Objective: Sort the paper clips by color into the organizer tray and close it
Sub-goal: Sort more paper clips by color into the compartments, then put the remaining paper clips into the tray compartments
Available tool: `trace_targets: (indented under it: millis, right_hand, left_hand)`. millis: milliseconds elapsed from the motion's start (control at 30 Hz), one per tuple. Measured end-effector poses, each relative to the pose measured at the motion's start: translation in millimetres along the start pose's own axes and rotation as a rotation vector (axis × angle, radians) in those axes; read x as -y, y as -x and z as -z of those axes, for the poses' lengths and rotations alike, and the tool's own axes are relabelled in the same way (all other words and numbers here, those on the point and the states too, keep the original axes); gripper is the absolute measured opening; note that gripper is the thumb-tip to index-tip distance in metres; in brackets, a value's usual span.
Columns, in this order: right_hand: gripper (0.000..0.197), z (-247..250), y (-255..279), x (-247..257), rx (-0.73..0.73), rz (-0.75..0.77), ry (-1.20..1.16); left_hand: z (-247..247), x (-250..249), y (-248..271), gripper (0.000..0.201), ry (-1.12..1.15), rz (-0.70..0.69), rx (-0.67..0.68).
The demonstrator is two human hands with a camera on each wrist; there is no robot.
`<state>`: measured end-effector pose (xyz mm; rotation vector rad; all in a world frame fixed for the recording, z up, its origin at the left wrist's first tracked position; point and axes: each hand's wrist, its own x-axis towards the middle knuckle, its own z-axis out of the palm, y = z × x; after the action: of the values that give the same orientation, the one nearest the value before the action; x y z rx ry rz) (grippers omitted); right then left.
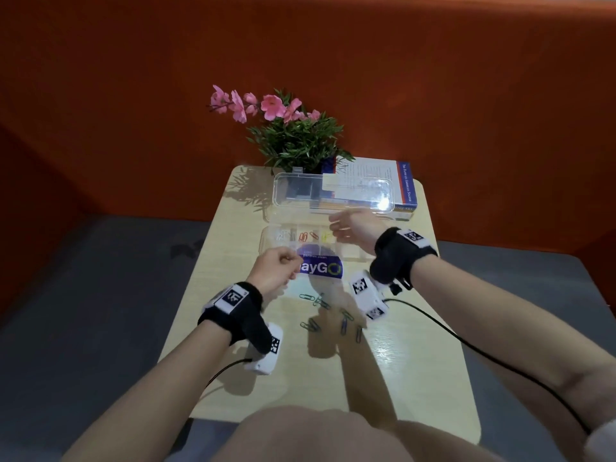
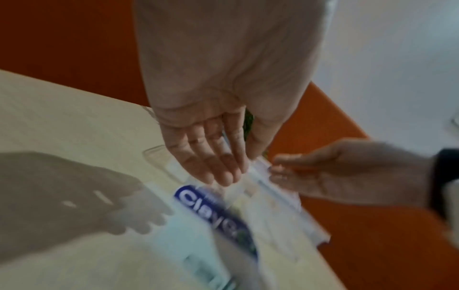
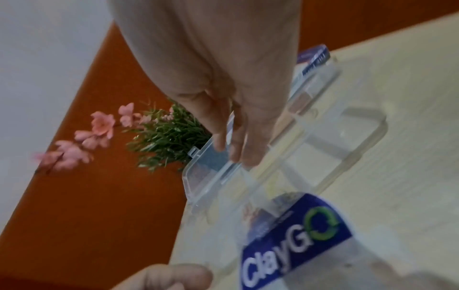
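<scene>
A clear organizer tray (image 1: 267, 240) sits mid-table with its lid (image 1: 333, 191) standing open at the back. White clips (image 1: 281, 235), orange clips (image 1: 307, 235) and yellow clips (image 1: 326, 235) lie in separate back compartments. Several green and blue paper clips (image 1: 328, 313) are scattered on the table in front of the tray. My right hand (image 1: 335, 226) hovers over the tray's right half, fingers (image 3: 236, 155) relaxed and holding nothing visible. My left hand (image 1: 290, 265) hangs at the tray's front left corner, its fingers (image 2: 223, 172) straight and empty.
A blue ClayGo sticker (image 1: 320, 268) lies on the table under the tray's front edge. A potted pink-flowered plant (image 1: 296, 135) and a book (image 1: 373, 185) stand behind the lid. Camera cables trail off both wrists. A knee (image 1: 316, 435) sits at the near edge.
</scene>
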<state>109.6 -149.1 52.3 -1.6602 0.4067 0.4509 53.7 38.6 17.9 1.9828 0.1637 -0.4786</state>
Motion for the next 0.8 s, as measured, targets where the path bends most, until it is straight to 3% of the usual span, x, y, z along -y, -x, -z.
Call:
trace_targets:
  millis: [100,200,267,533,633,700,800]
  right_hand:
    - [0.016,16,27,-32,0.059,0.011,0.296]
    - [0.017,35,34,-77,-0.061,-0.038,0.773]
    - [0.022,40,38,-101,-0.099,-0.049,0.921]
    - [0.024,36,35,-119,-0.098,0.012,1.008]
    - [0.007,34,33,-114,-0.011,0.010,1.125]
    - [0.008,35,33,-113,-0.003,0.021,1.157]
    - [0.006,35,38,-114,-0.101,0.049,0.911]
  left_hand:
    - [-14,18,1,0.011,-0.379,-0.080,-0.013]
    - [-28,29,0,0.018,-0.633,-0.191,0.067]
    - [-34,32,-3,0.025,-0.710,-0.237,0.107]
    - [-38,27,-12,0.014,-0.899,-0.285,0.144]
    - [-34,27,-13,0.011,-0.911,-0.291,0.155]
    - [-34,29,-14,0.011,-0.928,-0.313,0.160]
    - [-33,32,-15,0.010,-0.935,-0.340,0.169]
